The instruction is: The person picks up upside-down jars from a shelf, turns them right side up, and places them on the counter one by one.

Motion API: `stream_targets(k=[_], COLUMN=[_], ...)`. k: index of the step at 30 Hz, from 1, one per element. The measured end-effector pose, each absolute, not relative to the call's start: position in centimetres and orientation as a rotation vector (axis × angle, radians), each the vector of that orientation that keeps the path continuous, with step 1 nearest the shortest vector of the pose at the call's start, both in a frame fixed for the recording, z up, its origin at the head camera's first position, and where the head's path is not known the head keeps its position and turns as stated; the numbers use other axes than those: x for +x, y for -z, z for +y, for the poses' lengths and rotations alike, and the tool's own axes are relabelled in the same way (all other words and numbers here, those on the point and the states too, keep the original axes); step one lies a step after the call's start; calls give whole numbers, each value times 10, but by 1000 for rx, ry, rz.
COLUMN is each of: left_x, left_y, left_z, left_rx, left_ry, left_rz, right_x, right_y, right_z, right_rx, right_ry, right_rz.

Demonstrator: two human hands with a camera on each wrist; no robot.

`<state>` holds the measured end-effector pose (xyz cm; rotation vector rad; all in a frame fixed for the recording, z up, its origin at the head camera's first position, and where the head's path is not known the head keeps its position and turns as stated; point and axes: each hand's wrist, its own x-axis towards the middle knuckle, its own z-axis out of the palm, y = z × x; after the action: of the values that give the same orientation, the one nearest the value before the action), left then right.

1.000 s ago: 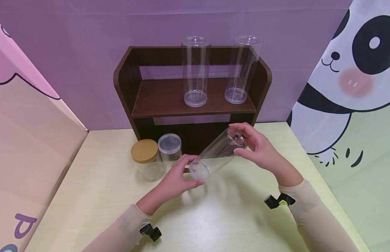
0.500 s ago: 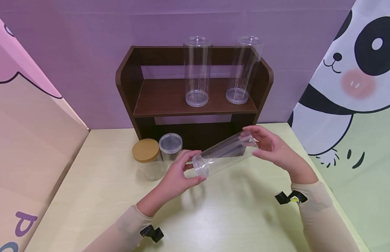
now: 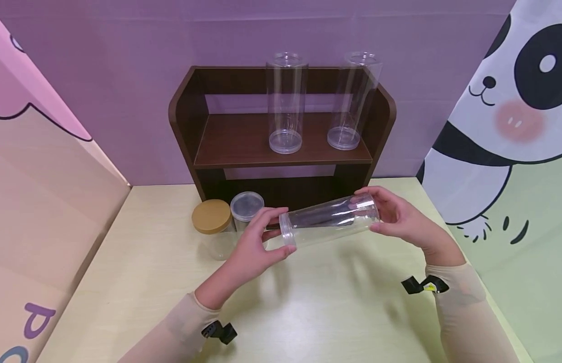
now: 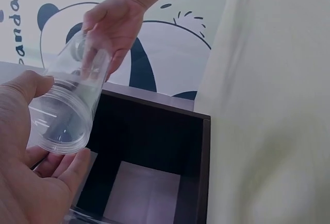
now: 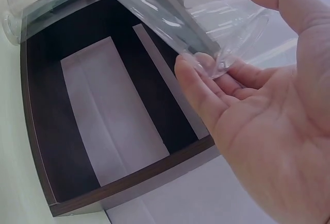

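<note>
A tall clear plastic jar (image 3: 328,222) is held in the air between both hands, lying almost level with its right end slightly higher. My left hand (image 3: 256,244) grips the ringed end, thumb below and fingers above in the head view. At the opposite end, my right hand (image 3: 401,222) holds the jar between thumb and fingers. The left wrist view shows the round ringed end (image 4: 62,121) facing the camera, between the left thumb and fingers. Seen from the right wrist, the fingers (image 5: 201,87) curl under the jar's edge.
Behind the hands stands a dark brown two-tier shelf (image 3: 244,141). Two similar clear jars (image 3: 285,106) stand upright on its upper board. On the pale table (image 3: 140,282), left of the shelf's front, are a jar with a tan lid (image 3: 211,217) and a grey-lidded clear jar (image 3: 246,204).
The jar has swung from a steep slant to nearly level. My right hand has moved right and slightly down with its end, while my left hand has stayed almost in place at the ringed end.
</note>
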<state>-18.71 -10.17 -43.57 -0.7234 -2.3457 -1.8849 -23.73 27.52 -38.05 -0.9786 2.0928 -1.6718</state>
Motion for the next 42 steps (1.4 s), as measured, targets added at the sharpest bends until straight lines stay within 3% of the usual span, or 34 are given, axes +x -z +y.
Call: stream_targets(k=[24,42], left_x=[-193,-199], left_y=[409,387], left_z=[-116,-130], left_rx=[-752,-889], left_ry=[1891,1631], left_rz=[-2271,-2302], right_x=[-235,-233], right_y=[382,403], right_z=[269,248], right_rx=[-1003,-1018], right_ry=[1480,1388], right_rz=[2241,2241])
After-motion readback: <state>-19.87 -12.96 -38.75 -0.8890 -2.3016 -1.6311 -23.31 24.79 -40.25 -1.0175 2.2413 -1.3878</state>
